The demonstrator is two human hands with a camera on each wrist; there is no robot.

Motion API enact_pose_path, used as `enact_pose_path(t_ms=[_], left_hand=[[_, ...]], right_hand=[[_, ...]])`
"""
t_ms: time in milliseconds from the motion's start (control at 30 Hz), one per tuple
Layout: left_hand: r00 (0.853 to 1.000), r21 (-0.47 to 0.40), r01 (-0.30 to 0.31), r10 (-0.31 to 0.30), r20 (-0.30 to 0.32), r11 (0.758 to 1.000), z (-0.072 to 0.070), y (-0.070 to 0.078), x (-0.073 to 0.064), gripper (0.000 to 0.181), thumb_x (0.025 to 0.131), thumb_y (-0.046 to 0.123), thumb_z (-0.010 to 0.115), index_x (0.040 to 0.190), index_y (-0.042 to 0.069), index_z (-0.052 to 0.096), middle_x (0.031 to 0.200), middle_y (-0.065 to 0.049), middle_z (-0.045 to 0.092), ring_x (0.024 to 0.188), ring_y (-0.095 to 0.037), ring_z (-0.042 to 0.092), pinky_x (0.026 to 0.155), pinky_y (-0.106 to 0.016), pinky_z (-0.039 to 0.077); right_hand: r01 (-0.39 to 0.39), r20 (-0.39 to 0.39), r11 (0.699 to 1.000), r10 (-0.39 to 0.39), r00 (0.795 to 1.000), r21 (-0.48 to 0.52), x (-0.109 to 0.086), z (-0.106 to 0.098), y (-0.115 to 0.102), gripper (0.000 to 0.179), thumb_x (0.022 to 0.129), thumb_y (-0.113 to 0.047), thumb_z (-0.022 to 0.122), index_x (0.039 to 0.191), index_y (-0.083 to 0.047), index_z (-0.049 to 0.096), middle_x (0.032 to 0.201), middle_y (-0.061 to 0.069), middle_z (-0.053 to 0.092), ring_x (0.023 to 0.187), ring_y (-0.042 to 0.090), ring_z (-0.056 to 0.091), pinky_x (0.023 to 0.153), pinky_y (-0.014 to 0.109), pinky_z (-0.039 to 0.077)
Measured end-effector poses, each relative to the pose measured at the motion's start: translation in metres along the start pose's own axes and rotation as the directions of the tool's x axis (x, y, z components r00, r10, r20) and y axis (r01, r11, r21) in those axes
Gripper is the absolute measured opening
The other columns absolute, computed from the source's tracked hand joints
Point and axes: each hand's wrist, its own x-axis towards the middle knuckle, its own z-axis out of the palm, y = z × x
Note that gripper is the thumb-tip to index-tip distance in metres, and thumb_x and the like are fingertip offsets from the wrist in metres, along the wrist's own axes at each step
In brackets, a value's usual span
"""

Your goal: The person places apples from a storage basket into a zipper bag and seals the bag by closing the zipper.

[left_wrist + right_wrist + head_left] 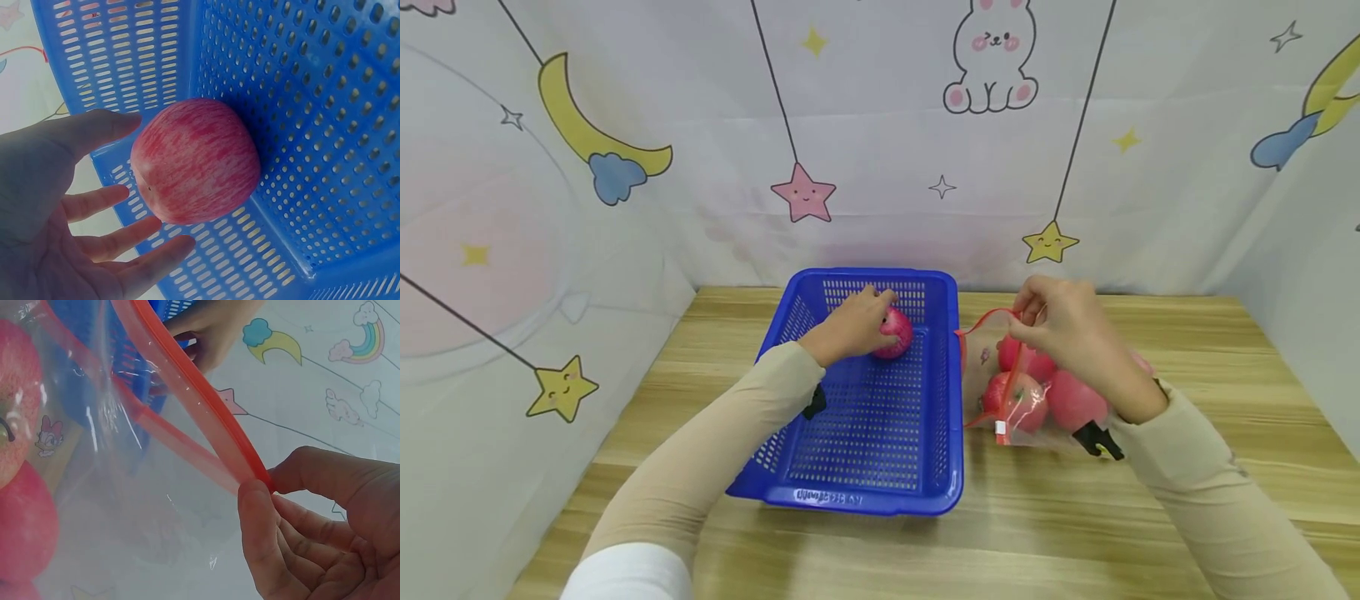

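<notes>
A blue plastic basket (865, 503) with slotted walls stands on the table. Inside, towards its far end, lies one red apple (893, 340). My left hand (852, 325) reaches in beside this apple; in the left wrist view its fingers (106, 240) are spread, with thumb and fingertips right at the apple's side. To the right of the basket is a clear zip bag (144, 506) with a red zip strip, holding several red apples (1077, 402). My right hand (1067, 329) pinches the strip's far edge between thumb and fingers, and the bag's mouth gapes towards the basket.
The wooden table (925, 554) extends in front of the basket and out to both sides. A white cloth backdrop (880, 125) with cartoon stars, moons and a rabbit hangs behind and beside it. The bag's mouth lies close against the basket's right rim.
</notes>
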Motion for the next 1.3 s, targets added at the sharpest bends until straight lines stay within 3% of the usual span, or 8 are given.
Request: enact_pose_path(t_ms=[433, 867, 1300], left_hand=[[0.999, -0.025, 0.025, -0.024, 0.039, 0.999, 0.004, 0.001, 0.003, 0.062, 0.09, 0.029, 0.075, 0.139, 0.0, 0.05, 0.125, -0.024, 0.054, 0.113, -0.036, 0.058, 0.097, -0.045, 0.049], [0.999, -0.044, -0.009, 0.011, 0.04, 0.999, 0.007, -0.004, 0.01, 0.061, 0.087, 0.025, 0.079, 0.135, -0.002, 0.053, 0.126, -0.023, 0.058, 0.118, -0.035, 0.055, 0.098, -0.045, 0.048], [0.992, -0.088, 0.025, -0.014, 0.129, 0.996, 0.012, -0.007, 0.017, 0.07, 0.086, 0.028, 0.079, 0.142, 0.0, 0.046, 0.126, -0.02, 0.06, 0.119, -0.034, 0.056, 0.099, -0.045, 0.048]], right_hand=[[0.019, -0.028, 1.0, -0.02, 0.999, -0.022, -0.004, 0.002, -0.001, 0.011, 0.083, -0.003, 0.075, 0.085, -0.002, 0.065, 0.071, 0.004, 0.066, 0.062, 0.019, 0.061, 0.055, 0.028, 0.048], [0.032, -0.026, 0.999, -0.032, 0.999, -0.008, -0.004, 0.003, -0.001, 0.01, 0.083, -0.001, 0.074, 0.085, -0.001, 0.064, 0.072, 0.005, 0.067, 0.059, 0.019, 0.062, 0.054, 0.025, 0.049], [0.04, -0.03, 0.999, -0.041, 0.999, -0.014, -0.004, 0.004, 0.001, 0.011, 0.083, -0.001, 0.074, 0.084, -0.001, 0.064, 0.072, 0.005, 0.067, 0.061, 0.02, 0.062, 0.055, 0.026, 0.049]])
